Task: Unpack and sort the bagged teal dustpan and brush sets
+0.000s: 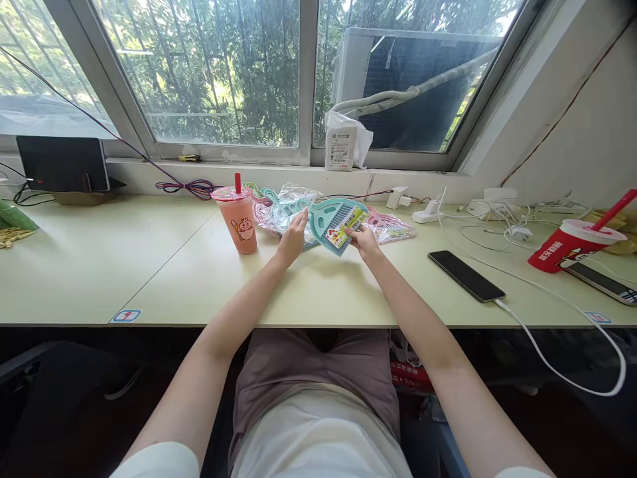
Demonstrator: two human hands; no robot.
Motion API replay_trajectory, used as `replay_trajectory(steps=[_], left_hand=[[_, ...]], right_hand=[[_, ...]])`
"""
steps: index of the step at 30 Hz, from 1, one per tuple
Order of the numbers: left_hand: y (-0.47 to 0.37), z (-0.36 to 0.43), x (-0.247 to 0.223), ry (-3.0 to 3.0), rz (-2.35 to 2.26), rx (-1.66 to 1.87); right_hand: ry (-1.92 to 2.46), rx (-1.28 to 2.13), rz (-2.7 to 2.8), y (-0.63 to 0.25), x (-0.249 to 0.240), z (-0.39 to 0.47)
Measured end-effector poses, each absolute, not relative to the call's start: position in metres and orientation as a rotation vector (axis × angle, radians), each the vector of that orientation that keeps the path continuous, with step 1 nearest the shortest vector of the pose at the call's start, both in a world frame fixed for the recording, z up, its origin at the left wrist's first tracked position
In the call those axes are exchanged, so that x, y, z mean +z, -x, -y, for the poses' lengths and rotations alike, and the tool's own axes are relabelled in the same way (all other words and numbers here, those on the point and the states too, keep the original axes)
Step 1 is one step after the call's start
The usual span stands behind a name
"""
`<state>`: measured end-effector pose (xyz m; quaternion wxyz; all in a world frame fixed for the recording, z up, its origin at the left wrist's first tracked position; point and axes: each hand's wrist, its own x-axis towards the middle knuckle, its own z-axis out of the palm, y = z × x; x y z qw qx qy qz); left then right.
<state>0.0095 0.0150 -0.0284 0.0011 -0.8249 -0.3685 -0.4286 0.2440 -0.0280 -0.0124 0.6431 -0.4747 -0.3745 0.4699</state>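
In the head view I hold a teal, fan-shaped plastic piece with a handle, cut-outs, a grey striped lower part and a yellow printed label. It is raised and tilted above the table. My right hand pinches its right edge by the label. My left hand is closed at its left side, near the handle; the fingertips are partly hidden. Behind lie similar pieces in clear plastic bags, teal, green and pink, and another pink bagged piece to the right.
A pink cup with a red straw stands left of my left hand. To the right are a black phone on a white cable, a tilted red cup, and tangled chargers. A tablet stands far left. The table ends near my lap.
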Motion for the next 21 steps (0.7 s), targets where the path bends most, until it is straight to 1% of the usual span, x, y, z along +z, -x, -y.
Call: replay_trajectory(steps=[3, 7, 9, 12, 14, 19, 21], left_hand=[[-0.010, -0.009, -0.025, 2.663, 0.968, -1.355], [-0.014, -0.001, -0.017, 2.757, 0.771, -1.342], [-0.016, 0.004, -0.013, 2.746, 0.771, -1.352], [-0.018, 0.013, -0.009, 2.628, 0.896, -1.459], [-0.018, 0.017, -0.007, 2.453, 1.046, -1.643], [-0.018, 0.016, -0.001, 1.815, 1.472, -2.336], [-0.022, 0.012, 0.000, 1.759, 1.632, -2.529]], right_hand=[[1.017, 1.125, 0.935, -0.242, -0.009, 0.030], [1.012, 1.032, 0.924, -0.238, -0.005, 0.034], [0.999, 0.981, 0.890, -0.237, -0.005, 0.035], [0.976, 0.943, 0.852, -0.236, -0.006, 0.034], [0.944, 0.943, 0.824, -0.235, -0.008, 0.034], [0.831, 0.941, 0.762, -0.235, -0.008, 0.036], [0.826, 0.915, 0.774, -0.237, -0.005, 0.037]])
